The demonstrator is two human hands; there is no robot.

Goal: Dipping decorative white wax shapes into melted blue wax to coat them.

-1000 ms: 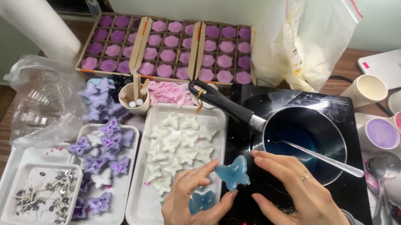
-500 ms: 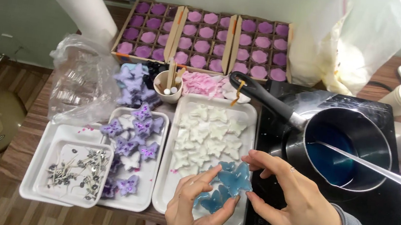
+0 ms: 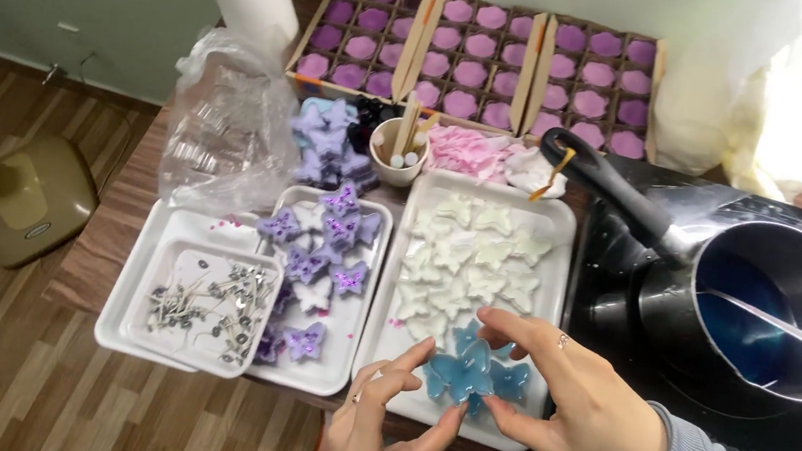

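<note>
Over the white tray (image 3: pixel 561 236), I am pinching a blue butterfly (image 3: pixel 457 375) between left fingers (image 3: pixel 405 369) and right fingers (image 3: pixel 510 326), probably setting it gently beside other blue ones.

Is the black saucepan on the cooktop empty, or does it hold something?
It holds something: the saucepan has a pool of blue liquid across its bottom, with a metal utensil resting in it.
</note>
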